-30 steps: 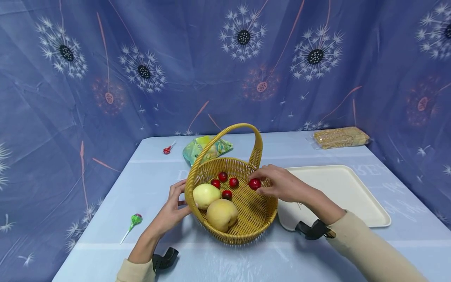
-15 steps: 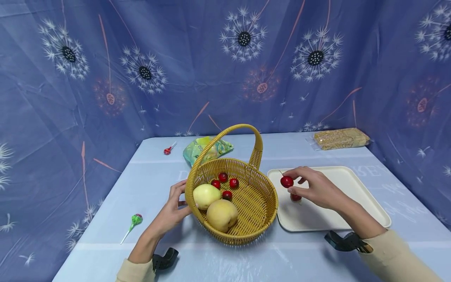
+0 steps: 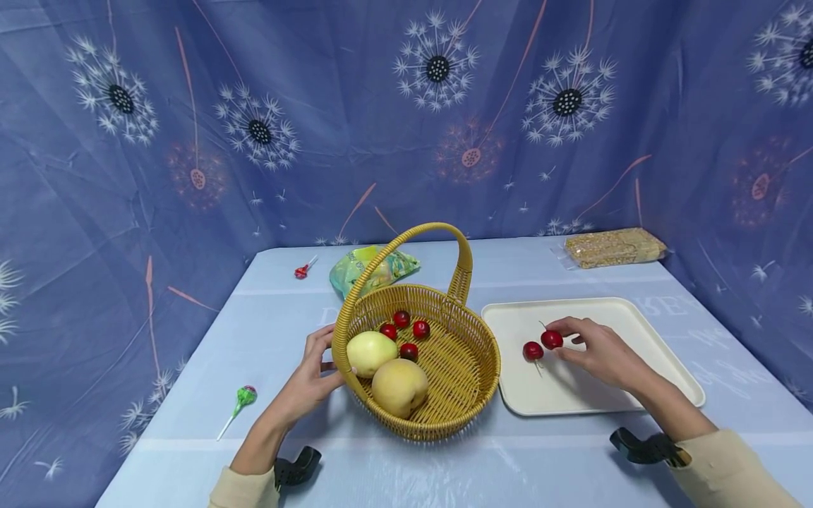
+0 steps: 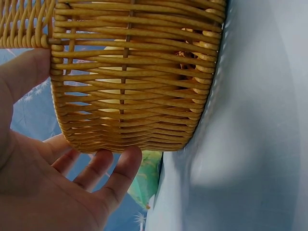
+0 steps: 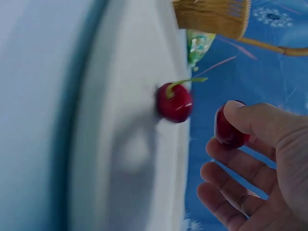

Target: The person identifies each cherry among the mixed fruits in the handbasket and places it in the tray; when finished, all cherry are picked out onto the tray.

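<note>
My right hand pinches a dark red cherry between thumb and fingers, low over the cream tray. Beside it a second cherry with a stem lies on the tray; in the right wrist view a gap shows between this cherry and the pinched one. To the left stands a yellow wicker basket with an arched handle. My left hand holds its left side, thumb at the rim by the handle and fingertips against the woven wall.
Inside the basket lie a pale yellow fruit, a peach-like fruit and several cherries. Behind it is a green snack bag. A red lollipop and a green one lie left; a packaged food block sits back right.
My right hand has carried the cherry rightward out of the basket and lowered it over the tray beside the other cherry. The left hand and basket have stayed in place.
</note>
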Motion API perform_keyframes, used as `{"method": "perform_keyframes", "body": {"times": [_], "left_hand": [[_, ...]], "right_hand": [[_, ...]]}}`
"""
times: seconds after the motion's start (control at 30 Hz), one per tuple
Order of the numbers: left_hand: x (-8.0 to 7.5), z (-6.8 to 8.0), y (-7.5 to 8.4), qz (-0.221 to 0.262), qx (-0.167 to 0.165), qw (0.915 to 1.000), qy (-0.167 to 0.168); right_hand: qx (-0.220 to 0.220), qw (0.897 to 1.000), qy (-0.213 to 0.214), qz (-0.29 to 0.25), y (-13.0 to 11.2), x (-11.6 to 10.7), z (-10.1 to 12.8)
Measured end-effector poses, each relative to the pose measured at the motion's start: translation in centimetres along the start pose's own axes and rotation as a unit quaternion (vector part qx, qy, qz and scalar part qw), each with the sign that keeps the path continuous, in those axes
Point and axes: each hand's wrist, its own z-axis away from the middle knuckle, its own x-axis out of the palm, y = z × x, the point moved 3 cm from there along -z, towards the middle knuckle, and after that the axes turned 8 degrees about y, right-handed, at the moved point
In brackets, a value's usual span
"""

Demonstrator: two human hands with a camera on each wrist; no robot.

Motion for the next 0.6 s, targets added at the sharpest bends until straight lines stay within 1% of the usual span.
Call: {"method": "perform_keyframes", "body": {"times": [0.1,0.2,0.4,0.47,0.6], "left_hand": [[0.0,0.0,0.0,-0.002,-0.005,1.0,0.0],[-0.1,0.0,0.0,-0.004,-0.009,0.9999,0.001],[-0.1,-0.1,0.0,-0.004,-0.009,1.0,0.0],[0.0,-0.1,0.0,-0.004,-0.004,1.0,0.0],[0.0,-0.1,0.0,-0.003,0.002,1.0,0.001]], "right_hand": [[0.025,0.999,-0.022,0.004,1.0,0.5,0.4],[0.044,0.998,-0.035,0.009,1.6,0.9,0.7],[0.06,0.997,-0.052,0.016,2.3,1.4,0.9],[0.063,0.996,-0.057,0.014,2.4,1.6,0.9],[0.067,0.996,-0.057,0.015,2.5,1.8,0.8]]}}
